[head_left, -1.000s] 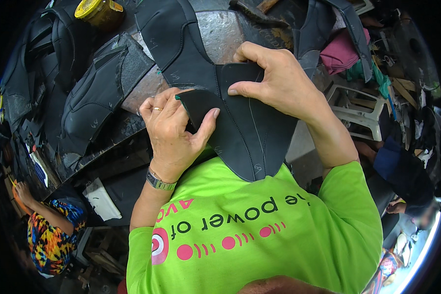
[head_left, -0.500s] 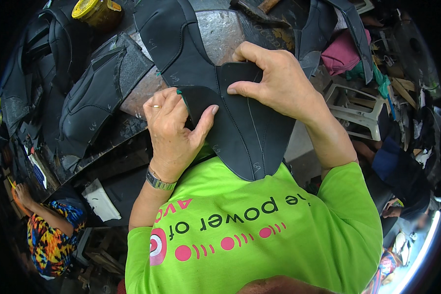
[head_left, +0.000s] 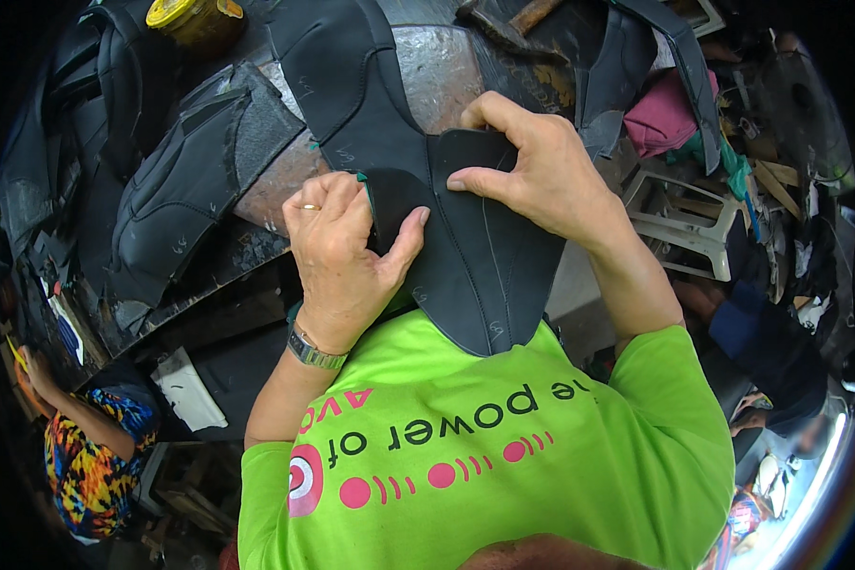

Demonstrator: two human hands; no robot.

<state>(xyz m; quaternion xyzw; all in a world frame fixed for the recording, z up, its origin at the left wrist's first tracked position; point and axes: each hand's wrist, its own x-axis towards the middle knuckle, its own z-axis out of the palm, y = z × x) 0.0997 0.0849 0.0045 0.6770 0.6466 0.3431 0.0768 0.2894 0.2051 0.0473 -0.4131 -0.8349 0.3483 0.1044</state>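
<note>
A black leather boot upper (head_left: 461, 256) with stitched seams and pale chalk marks lies opened out, its near tip against my green shirt and its far part on the work table. My left hand (head_left: 344, 255), wearing a ring and a watch, is closed on its left flap, thumb on top and fingers curled at the edge, where a bit of green shows. On the other side of the middle seam, my right hand (head_left: 546, 171) pinches the right flap, thumb on the upper face and fingers over the far edge. The fingertips underneath are hidden.
More black uppers (head_left: 185, 180) lie on the table at left. A yellow-lidded jar (head_left: 197, 24) and a hammer (head_left: 513, 28) are at the back. Right of the table stand a white stool (head_left: 679, 228) and a pink cloth (head_left: 673, 112). A person (head_left: 100, 446) works at lower left.
</note>
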